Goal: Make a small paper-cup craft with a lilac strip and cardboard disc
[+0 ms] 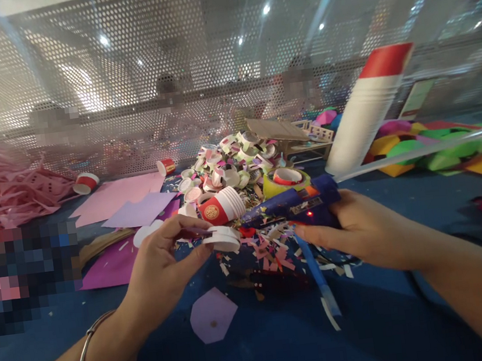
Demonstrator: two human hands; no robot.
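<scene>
Between the thumb and fingers of my left hand (166, 257) is a small white paper ring (224, 239), with a strip of dark purple paper at its edge. My right hand (360, 224) is wrapped round a dark blue glue gun (288, 207) with a lit red light. The gun's nozzle points left, close to the ring. A clear glue stick (417, 151) sticks out of the gun's back end. Just behind the ring lies a stack of red and white paper cups (222, 206). A purple paper piece (213, 315) lies in front on the blue table (261, 348).
Behind the hands are a heap of cut cup rings (229, 158), a yellow-green tape roll (285, 181) and paper scraps. A tall cup stack (368, 109) leans at the right. Pink paper pieces (9, 191) are piled left. A blue stick (318, 276) lies below the gun.
</scene>
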